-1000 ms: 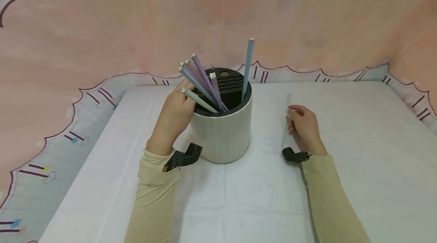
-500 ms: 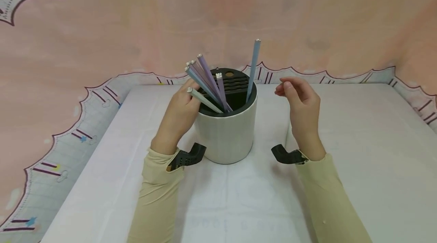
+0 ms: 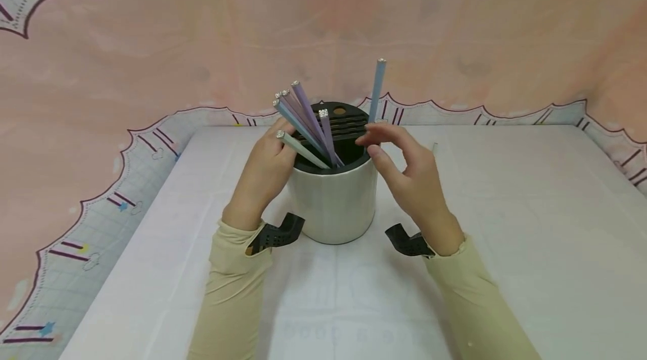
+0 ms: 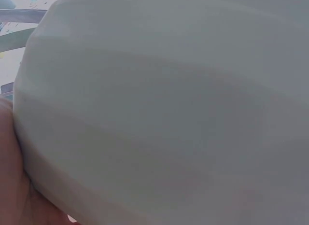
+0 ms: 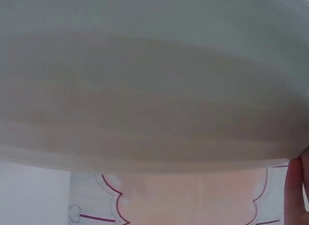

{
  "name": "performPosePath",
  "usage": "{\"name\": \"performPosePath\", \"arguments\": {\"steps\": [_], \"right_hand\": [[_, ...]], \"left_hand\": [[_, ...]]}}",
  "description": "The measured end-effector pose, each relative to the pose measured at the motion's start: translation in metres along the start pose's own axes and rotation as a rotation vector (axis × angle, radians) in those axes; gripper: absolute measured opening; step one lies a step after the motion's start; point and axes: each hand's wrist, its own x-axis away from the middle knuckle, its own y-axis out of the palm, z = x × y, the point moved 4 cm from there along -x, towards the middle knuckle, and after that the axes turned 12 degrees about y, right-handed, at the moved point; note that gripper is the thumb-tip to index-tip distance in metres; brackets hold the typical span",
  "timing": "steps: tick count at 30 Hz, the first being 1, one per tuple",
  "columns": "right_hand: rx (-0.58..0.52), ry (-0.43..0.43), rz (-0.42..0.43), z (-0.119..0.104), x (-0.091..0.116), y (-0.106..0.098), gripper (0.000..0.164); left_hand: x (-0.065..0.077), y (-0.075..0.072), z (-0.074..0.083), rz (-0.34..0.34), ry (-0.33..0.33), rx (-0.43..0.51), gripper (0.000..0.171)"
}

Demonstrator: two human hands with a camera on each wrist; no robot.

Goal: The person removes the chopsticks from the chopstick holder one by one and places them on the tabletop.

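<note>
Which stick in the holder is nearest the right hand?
The blue stick standing alone by the right hand; the other sticks in the holder lean together at its left side.

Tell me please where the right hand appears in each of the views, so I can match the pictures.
Head: right of centre, the right hand is at the right side of the white holder.
Left wrist: not in it; the left hand shows at the left edge.
Right wrist: only a small part, at the right edge, low down.
Shared landmark: the white holder, which fills most of both wrist pictures.
</note>
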Motion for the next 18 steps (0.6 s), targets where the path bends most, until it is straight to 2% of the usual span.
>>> {"name": "performPosePath", "arguments": {"steps": [3, 7, 9, 14, 18], "right_hand": [[0.123, -0.060, -0.022, 0.006, -0.001, 0.009, 0.033], [0.317, -0.147, -0.014, 0.000, -0.001, 0.024, 0.039], [0.376, -0.168, -0.007, -0.003, 0.001, 0.028, 0.040], [0.389, -0.171, -0.034, -0.006, 0.001, 0.028, 0.034], [0.373, -0.126, -0.072, -0.006, -0.001, 0.029, 0.027]], "left_hand": [[0.000, 0.000, 0.000, 0.001, -0.001, 0.002, 0.037], [0.000, -0.001, -0.002, 0.001, -0.015, 0.014, 0.038], [0.000, -0.001, -0.002, -0.001, -0.026, 0.023, 0.038], [-0.001, 0.000, -0.003, 0.002, -0.035, 0.039, 0.038], [-0.004, 0.000, -0.004, 0.001, -0.040, 0.052, 0.040]]}}
